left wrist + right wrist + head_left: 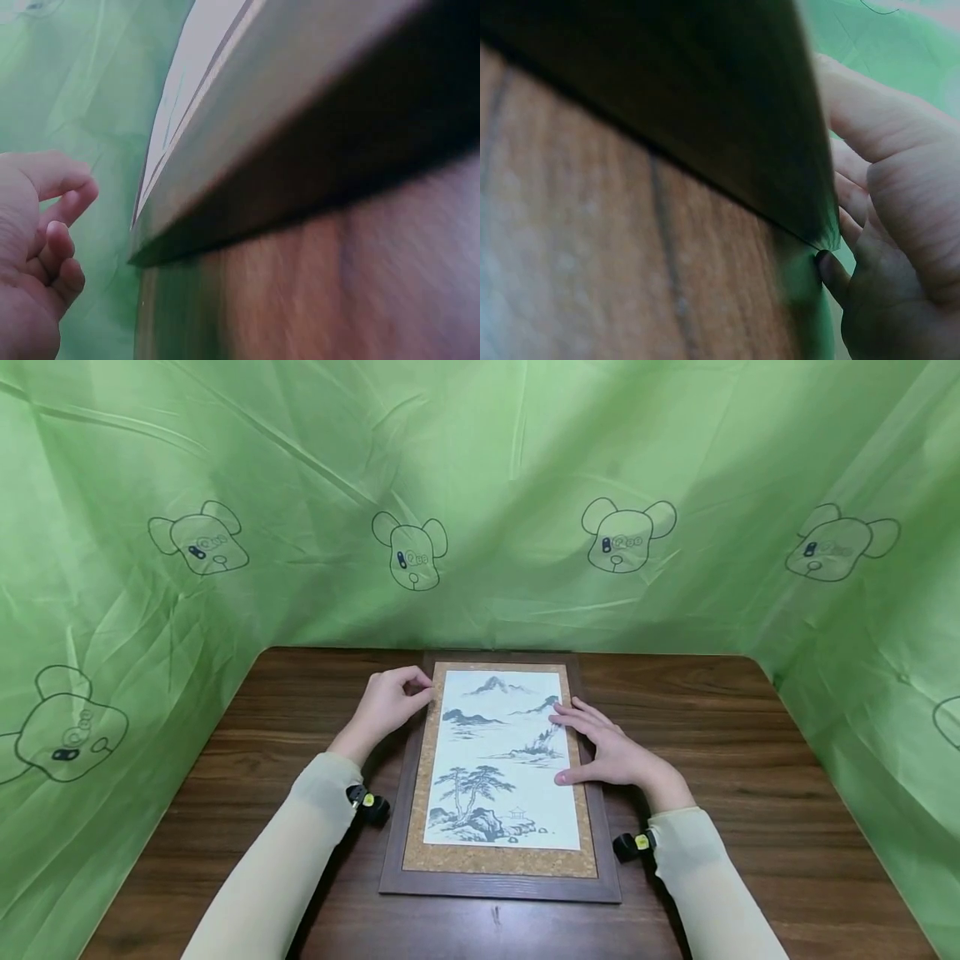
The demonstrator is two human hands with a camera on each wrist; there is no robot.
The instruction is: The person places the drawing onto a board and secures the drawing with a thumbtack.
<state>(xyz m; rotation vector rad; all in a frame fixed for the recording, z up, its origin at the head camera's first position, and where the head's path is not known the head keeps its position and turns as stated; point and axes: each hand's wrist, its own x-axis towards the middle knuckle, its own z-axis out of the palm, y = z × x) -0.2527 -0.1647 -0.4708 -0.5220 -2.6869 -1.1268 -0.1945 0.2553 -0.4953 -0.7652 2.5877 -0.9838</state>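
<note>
Cork (pixel 498 862) already bears the landscape print (pixel 480 747); whether fixing remains is unclear. Of the hands, left hand (pixel 384 700) curls, its hold uncertain; right hand (pixel 613 753) spreads, gripping nothing.

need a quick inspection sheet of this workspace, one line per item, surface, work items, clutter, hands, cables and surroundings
surface: dark wood-grain table, glossy near the front
work items: ink landscape sheet lying over cork backing inside a dark frame
clutter: nothing seen
hands: left hand at the frame's upper left edge, thumb and forefinger close together, grip unclear; right hand at the sheet's right edge, fingers extended over it; a black device with a yellow mark at each wrist (left one)
cables: nothing seen
surroundings: wrinkled green cloth behind and at both sides, printed with animal-head outlines
</note>
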